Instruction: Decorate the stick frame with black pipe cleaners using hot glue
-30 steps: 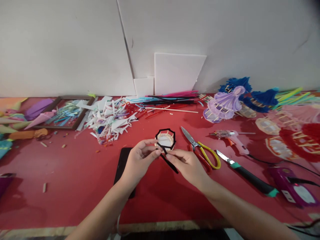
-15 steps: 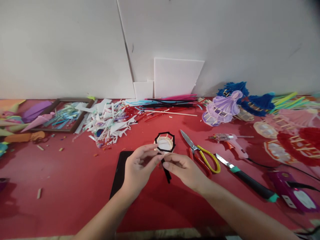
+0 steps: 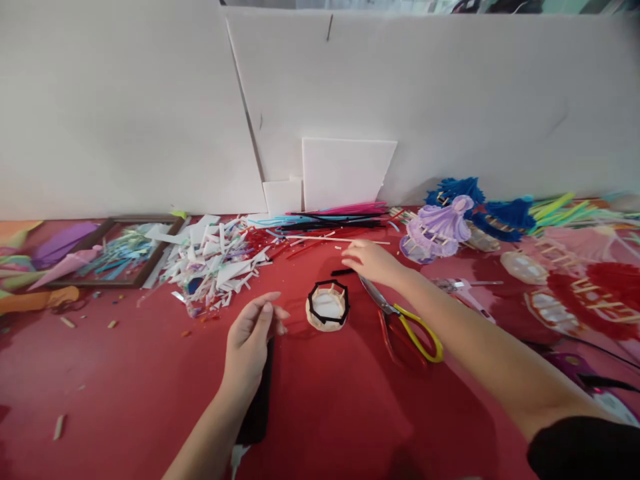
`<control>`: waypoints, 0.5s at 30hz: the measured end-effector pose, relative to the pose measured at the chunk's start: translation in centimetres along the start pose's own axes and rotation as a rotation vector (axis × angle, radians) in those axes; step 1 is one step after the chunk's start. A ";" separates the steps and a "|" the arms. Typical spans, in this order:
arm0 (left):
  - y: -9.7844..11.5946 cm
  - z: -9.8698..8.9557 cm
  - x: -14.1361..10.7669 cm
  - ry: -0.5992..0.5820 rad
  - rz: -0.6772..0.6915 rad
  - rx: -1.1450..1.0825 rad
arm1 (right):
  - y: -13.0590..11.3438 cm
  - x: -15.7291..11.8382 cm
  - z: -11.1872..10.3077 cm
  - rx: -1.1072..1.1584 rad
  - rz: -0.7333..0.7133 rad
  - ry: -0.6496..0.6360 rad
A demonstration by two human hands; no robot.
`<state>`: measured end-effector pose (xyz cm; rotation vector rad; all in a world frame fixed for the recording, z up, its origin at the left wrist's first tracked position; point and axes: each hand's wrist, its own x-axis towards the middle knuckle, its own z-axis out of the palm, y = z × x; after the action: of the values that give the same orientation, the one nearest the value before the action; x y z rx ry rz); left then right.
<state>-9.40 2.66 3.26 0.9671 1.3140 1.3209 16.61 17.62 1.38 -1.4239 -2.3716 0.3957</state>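
Observation:
My left hand [image 3: 256, 333] hovers left of the small round piece, its fingers loosely curled, with nothing visible in them. The piece has a pale base [image 3: 325, 325], short wooden posts and a black fuzzy ring [image 3: 312, 300] on top; it stands on the red table untouched. Farther back, my right hand [image 3: 373, 260] reaches over the table with fingers spread. Just below its fingertips lies a short black pipe cleaner piece [image 3: 341, 272], beside the blade tips of the scissors [image 3: 383, 300], which have one yellow and one red handle.
A black flat tablet-like object [image 3: 257, 407] lies under my left wrist. White foam scraps [image 3: 220, 263] are heaped at the back left. Coloured pipe cleaners [image 3: 330, 219] lie along the wall. A pink glue gun [image 3: 470, 293] and small purple and blue pavilion-like models [image 3: 440, 227] are at the right.
My hands have parted: the left drew back left, the right moved forward and right. The black pipe cleaner piece they held now lies by the scissors' tip. The view tilted up slightly.

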 end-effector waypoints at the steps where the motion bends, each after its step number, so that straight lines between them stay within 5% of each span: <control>1: -0.1 -0.1 0.1 -0.015 -0.007 0.031 | 0.4 0.9 -0.2 -0.041 0.010 0.008; 9: -0.3 0.3 -0.1 -0.133 0.085 0.315 | 3.7 8.8 -1.0 -0.289 0.130 0.031; 15: -0.7 2.1 -0.2 -0.369 0.547 0.910 | 4.5 9.6 -0.4 -0.310 0.103 0.030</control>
<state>-7.28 2.84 2.81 2.2026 1.4071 0.8014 16.13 28.17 1.37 -1.6769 -2.4200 0.0293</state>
